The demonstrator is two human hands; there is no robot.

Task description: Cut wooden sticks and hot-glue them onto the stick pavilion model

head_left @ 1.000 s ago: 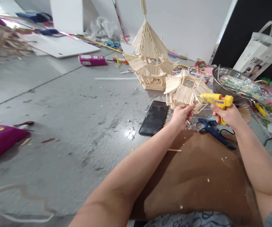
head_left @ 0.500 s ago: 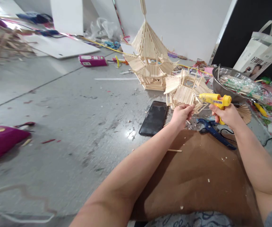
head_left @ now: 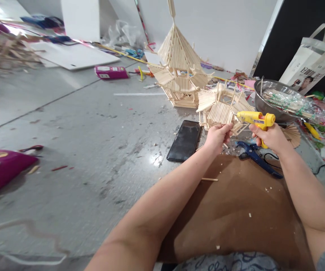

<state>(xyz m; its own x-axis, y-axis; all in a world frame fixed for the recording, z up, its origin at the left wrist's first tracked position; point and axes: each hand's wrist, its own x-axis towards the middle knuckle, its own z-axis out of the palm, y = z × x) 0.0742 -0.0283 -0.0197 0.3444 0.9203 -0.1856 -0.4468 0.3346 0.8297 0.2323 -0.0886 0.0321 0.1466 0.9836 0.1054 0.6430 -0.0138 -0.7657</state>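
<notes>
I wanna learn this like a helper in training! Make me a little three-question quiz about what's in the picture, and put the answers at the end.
1. Pick one. What is the right hand holding?
A) a cup
B) a yellow glue gun
C) a hammer

2. True or false? The phone lies to the left of the glue gun.

3. Fill in the missing word. The tall tower and the low house are both made of thin wooden ____.

Key: 1. B; 2. true; 3. sticks
</notes>
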